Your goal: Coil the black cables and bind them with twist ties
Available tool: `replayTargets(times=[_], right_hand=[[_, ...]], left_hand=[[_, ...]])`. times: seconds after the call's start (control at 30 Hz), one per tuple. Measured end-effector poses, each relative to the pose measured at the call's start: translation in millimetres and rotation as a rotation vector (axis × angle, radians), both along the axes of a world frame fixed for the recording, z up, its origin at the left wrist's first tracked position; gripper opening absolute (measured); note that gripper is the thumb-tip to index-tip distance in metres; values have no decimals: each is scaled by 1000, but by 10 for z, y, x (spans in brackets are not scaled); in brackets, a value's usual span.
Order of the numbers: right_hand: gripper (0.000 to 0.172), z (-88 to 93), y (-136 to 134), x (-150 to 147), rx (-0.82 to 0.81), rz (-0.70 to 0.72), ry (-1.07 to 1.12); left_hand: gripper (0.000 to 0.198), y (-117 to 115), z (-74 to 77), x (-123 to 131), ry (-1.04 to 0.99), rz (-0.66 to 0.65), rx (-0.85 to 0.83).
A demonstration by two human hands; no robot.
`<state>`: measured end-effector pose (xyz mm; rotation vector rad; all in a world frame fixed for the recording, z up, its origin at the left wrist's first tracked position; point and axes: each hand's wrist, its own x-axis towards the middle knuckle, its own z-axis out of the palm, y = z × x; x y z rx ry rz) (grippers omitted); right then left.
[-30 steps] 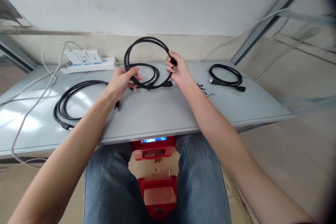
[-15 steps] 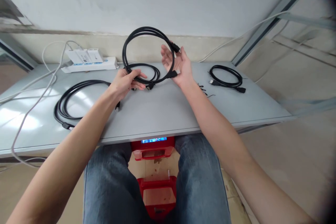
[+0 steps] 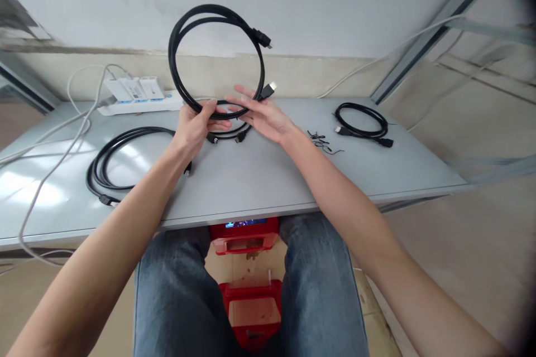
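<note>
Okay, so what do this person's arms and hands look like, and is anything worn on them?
Both arms are bare: no sleeves show along the left forearm or the right forearm. The left hand and right hand are ungloved, with no watch, ring or bracelet visible. The legs are in blue jeans.

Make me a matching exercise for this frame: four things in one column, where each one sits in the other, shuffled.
1 raised coil
2 power strip
3 twist ties
4 small coil

a back left of the table
b upright in the left hand
c flat, far right
d loose, beside the right hand

Pairs: 1-b, 2-a, 3-d, 4-c
</note>
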<state>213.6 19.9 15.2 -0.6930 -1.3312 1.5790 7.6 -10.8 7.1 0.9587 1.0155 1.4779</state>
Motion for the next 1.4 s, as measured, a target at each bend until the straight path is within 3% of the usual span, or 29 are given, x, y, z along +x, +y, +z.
replayTargets(times=[0.13, 0.43, 0.8, 1.1, 1.4], right_hand=[[31, -75, 40, -15, 6, 2, -77], [37, -165, 184, 61, 169, 32, -150], [34, -62, 126, 51, 201, 3, -183], [35, -100, 128, -29, 145, 14, -147], [40, -96, 32, -134, 40, -12, -78]], left_hand=[[12, -9, -2, 9, 4, 6, -4], [18, -47, 46, 15, -20, -35, -36], [23, -63, 66, -27, -72, -104, -77], [33, -37, 75, -58, -128, -84, -118], [28, -44, 114, -26, -213, -78, -129]])
